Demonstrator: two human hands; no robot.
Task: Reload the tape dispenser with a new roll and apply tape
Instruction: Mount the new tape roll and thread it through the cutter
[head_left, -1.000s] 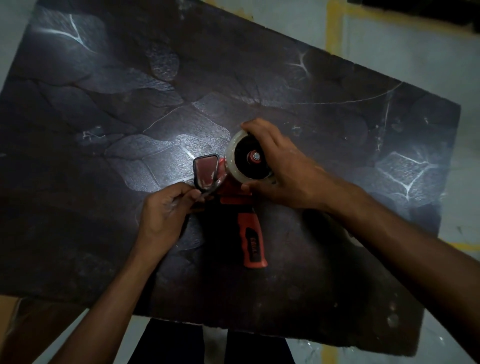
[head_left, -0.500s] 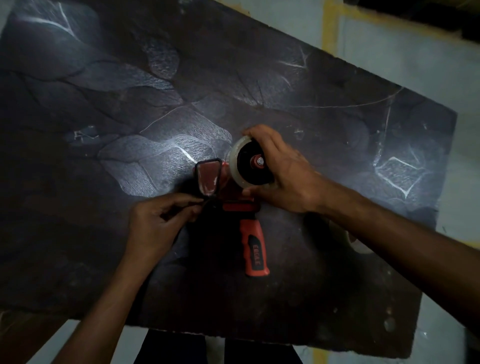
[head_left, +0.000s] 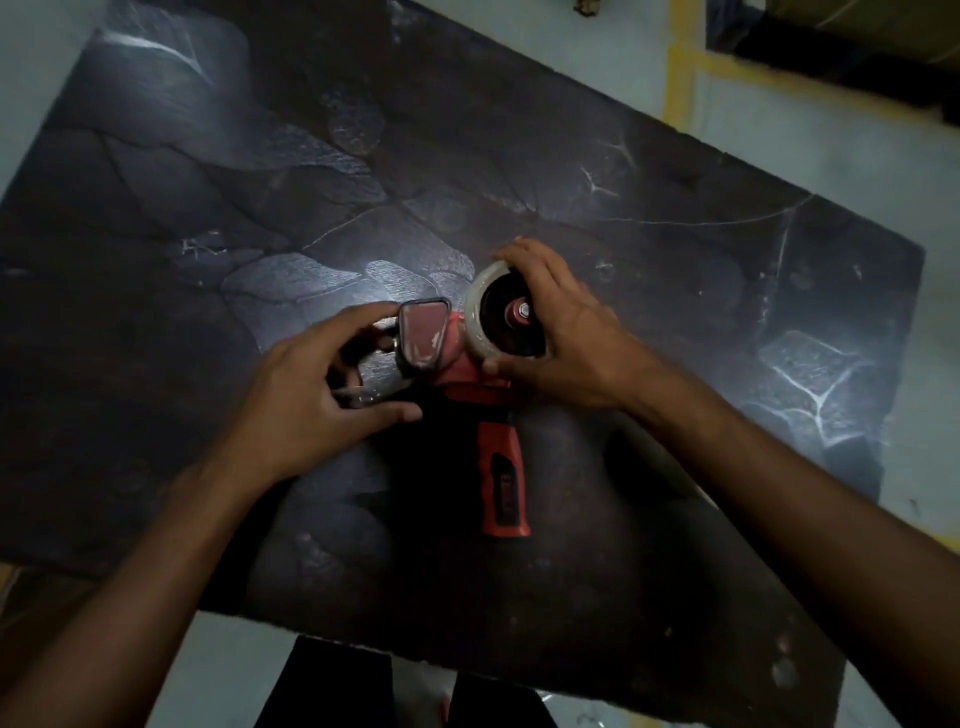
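A red and black tape dispenser (head_left: 501, 478) lies flat on the dark marbled table (head_left: 675, 249), handle toward me. A clear tape roll (head_left: 480, 317) sits on its hub. My right hand (head_left: 566, 332) wraps around the roll from the right. My left hand (head_left: 317, 395) is at the dispenser's front guard (head_left: 423, 335), index finger on the guard's top left, thumb and other fingers pinching a shiny strip of clear tape (head_left: 363, 397) just below the guard.
The table's near edge runs across the bottom, with pale floor beyond it. A yellow floor line (head_left: 678, 62) and a dark box (head_left: 831, 47) lie past the far right corner. My dark trouser legs (head_left: 332, 686) show below the table.
My left hand has risen from below the guard and opened up around it, index finger now on the guard's top. The right hand stays on the roll. The camera has moved closer.
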